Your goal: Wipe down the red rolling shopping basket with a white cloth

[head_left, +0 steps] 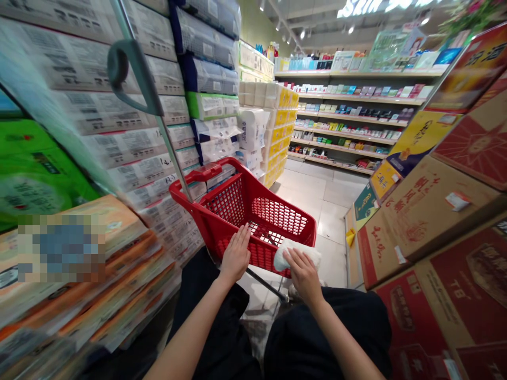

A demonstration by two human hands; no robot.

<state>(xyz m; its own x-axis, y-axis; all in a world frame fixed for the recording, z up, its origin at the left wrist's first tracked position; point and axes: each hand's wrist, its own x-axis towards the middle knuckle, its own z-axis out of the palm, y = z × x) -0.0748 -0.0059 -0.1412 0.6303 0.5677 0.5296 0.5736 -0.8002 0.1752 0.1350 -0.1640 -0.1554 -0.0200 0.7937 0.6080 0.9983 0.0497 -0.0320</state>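
Observation:
A red plastic shopping basket [283, 214] on a wheeled frame, with perforated walls and a tall grey pull handle [140, 79], stands in front of my knees. My left hand [236, 254] lies against its near side wall, fingers stretched out and holding nothing. Under the fingers of my right hand [304, 274] is a folded white cloth [283, 257], which covers part of the near rim toward the basket's right end. How far the fingers curl round the cloth is partly hidden. The inside of the basket shows its bare perforated floor.
Wrapped paper packs [95, 105] rise in a high stack on the left, with orange packs [130, 274] lower down. Printed cartons [428, 211] are piled close on the right. Beyond the basket, a tiled aisle [330, 198] leads to stocked shelves [356, 100].

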